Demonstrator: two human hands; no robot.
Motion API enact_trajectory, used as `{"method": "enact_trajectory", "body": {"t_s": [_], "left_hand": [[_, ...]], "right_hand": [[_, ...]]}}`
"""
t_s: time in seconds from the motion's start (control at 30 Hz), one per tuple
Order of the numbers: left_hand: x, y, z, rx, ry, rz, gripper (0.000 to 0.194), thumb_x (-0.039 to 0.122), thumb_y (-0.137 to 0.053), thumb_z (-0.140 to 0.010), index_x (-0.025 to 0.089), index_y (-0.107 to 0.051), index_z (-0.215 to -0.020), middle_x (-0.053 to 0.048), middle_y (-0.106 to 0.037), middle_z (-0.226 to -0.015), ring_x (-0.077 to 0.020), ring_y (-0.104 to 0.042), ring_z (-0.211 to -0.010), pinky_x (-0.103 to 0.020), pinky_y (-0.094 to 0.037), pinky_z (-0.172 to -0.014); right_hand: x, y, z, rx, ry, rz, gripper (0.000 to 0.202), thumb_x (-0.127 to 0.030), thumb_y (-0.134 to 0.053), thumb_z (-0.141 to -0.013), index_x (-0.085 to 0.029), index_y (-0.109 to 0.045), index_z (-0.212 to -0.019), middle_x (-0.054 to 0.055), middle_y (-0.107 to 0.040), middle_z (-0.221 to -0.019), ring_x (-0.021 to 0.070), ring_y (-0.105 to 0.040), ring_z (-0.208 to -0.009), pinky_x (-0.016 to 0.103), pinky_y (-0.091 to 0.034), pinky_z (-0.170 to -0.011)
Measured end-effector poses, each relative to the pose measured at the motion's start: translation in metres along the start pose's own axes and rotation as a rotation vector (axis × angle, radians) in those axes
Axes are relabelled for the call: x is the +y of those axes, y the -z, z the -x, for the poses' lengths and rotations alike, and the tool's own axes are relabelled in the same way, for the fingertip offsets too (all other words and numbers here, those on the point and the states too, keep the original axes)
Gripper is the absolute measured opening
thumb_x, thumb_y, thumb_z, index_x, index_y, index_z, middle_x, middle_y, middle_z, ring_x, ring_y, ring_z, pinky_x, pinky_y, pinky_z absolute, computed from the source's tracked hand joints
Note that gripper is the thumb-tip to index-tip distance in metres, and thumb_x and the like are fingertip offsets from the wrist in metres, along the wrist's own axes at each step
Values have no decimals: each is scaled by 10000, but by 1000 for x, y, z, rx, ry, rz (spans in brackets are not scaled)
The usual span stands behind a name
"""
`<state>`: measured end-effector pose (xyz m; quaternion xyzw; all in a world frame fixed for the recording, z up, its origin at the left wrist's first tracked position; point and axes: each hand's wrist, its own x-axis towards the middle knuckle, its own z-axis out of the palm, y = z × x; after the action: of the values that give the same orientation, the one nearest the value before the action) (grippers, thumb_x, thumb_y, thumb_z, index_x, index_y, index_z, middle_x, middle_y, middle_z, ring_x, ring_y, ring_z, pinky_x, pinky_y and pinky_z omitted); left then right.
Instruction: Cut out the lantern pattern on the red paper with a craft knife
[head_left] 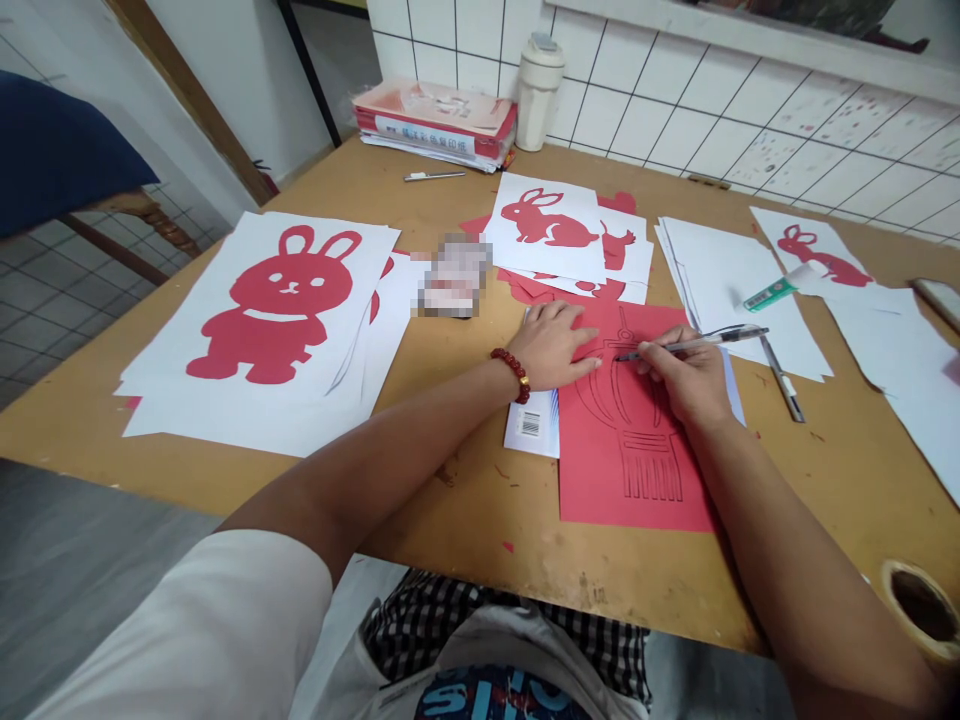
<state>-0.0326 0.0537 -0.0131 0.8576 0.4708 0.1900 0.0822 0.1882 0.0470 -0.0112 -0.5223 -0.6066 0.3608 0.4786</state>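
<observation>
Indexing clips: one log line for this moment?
left hand: on red paper | right hand: holding pen, tip at drawn lines | glue stick: right of paper

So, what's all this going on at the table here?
A person is drawing by hand. The right hand holds a pen with its tip on a red sheet, which bears a lantern-like outline with a fringe at the bottom. The left hand lies spread on the sheet's upper left part. To the left, a red rabbit figure lies on white paper; a glue stick and another pen lie to the right.
</observation>
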Motion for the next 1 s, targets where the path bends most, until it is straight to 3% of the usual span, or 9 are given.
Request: {"method": "enact_trajectory", "body": {"t_s": [1.0], "left_hand": [[1,1,1,0,-3,-13,458,509,-588,-947,225,-691,-1292,-134,-532,-1441,-328,-441,-1350,-522,-312,-1146]], "right_hand": [[-7,-1,3,-22,-30,5,220,-261,-784,-722,-233,-589,-626,-9,-605,-530,137,-502,-468,299,-398,-482]]}}
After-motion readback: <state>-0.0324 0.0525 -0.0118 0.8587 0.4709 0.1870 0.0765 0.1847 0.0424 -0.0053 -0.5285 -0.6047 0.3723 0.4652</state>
